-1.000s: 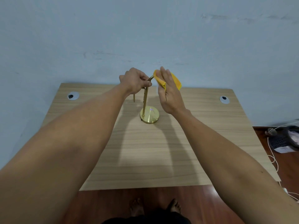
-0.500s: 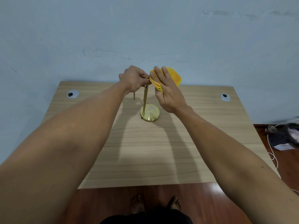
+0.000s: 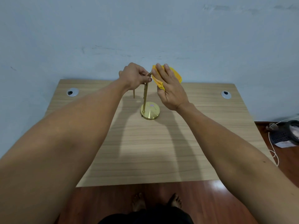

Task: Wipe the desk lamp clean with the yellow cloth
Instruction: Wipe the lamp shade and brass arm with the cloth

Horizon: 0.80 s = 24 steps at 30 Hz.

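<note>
Since half a second ago your right hand (image 3: 172, 91) has drawn the yellow cloth (image 3: 175, 73) a little away from the lamp's top, so a small gap now shows between the cloth and your left fingers, where before they nearly met; your left hand (image 3: 135, 75) has stayed put, closed around the upper end of the desk lamp (image 3: 146, 92); the lamp stands upright near the middle of the tabletop (image 3: 145, 151), toward the far edge, its thin brass stem rising from a round brass base (image 3: 150, 111) that sits flat on the wood; a second short brass piece hangs down just left of the stem, below your left wrist; your right hand holds the cloth folded against its palm, the fingers stretched out and nearly straight over it, the thumb side pinching the folded edge; the cloth is in the air, level with the lamp's top and just to its right, not touching the stem; two round cable grommets (image 3: 72, 92) sit in the far corners of the tabletop, well apart from the lamp; a dark basket (image 3: 284, 135) and a white cord lie on the floor to the right.
</note>
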Motion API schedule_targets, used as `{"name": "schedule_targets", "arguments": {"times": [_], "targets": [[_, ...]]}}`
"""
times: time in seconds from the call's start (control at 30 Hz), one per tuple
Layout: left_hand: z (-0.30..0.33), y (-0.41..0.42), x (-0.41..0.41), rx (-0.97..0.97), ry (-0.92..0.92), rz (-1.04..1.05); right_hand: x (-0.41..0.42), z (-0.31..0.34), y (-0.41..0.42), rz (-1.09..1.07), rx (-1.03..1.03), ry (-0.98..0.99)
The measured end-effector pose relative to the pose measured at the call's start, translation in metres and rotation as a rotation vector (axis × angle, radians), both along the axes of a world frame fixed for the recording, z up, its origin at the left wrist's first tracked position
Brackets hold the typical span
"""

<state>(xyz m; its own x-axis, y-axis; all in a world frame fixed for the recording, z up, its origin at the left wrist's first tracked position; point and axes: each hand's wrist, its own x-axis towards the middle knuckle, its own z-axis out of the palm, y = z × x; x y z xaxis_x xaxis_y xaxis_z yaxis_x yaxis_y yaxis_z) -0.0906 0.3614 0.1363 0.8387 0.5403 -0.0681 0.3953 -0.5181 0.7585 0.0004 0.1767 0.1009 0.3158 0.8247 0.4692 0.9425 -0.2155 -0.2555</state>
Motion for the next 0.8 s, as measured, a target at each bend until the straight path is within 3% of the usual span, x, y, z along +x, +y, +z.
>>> {"name": "schedule_targets", "arguments": {"times": [0.13,0.27,0.37,0.5,0.6,0.73,0.8], "targets": [[0.000,0.000,0.000,0.001,-0.003,-0.003,0.001,0.005,0.001,-0.183,-0.012,0.094],[0.000,0.001,0.001,0.002,0.002,-0.027,0.002,-0.003,-0.003,-0.043,-0.072,-0.071],[0.000,0.001,0.003,-0.001,0.005,-0.012,0.000,0.001,0.001,-0.266,-0.010,0.129],[-0.001,0.002,0.003,0.003,0.001,-0.015,0.002,-0.005,-0.001,-0.040,-0.077,-0.053],[-0.002,0.001,0.003,0.001,0.002,-0.003,-0.001,-0.001,0.004,-0.224,-0.001,0.148],[-0.002,0.000,0.001,0.015,-0.009,-0.009,-0.003,-0.006,0.003,-0.015,-0.057,0.001],[0.000,-0.002,0.001,0.013,-0.010,0.003,-0.004,-0.005,0.003,-0.111,0.005,0.127]]}}
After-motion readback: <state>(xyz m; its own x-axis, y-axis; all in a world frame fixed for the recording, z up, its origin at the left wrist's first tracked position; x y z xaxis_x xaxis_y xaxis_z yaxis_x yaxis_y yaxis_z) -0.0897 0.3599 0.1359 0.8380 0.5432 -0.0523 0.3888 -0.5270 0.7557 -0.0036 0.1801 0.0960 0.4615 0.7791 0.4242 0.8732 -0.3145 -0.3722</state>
